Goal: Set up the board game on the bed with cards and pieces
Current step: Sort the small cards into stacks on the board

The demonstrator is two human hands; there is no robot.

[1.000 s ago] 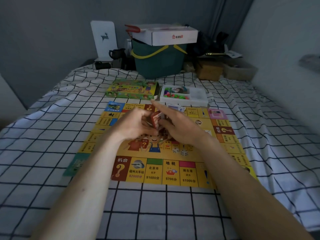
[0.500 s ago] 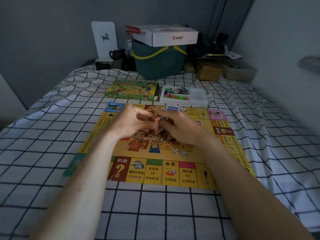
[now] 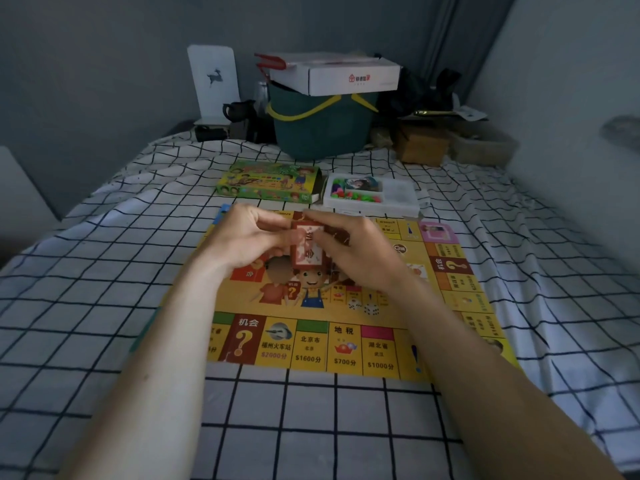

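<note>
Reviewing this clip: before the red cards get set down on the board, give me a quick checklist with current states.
1. Both hands hold the red card stack: left hand and right hand pinch it. Ok.
2. Board lies flat on the bed: ok.
3. Red card space on the board is free: partly hidden, cannot tell.
4. Dice lie apart from that space: ok.
5. Piece tray within reach beyond the board: ok.

One game board (image 3: 346,344), two dice (image 3: 363,306) — one game box (image 3: 268,183), one piece tray (image 3: 401,197), two hands (image 3: 242,242).
</note>
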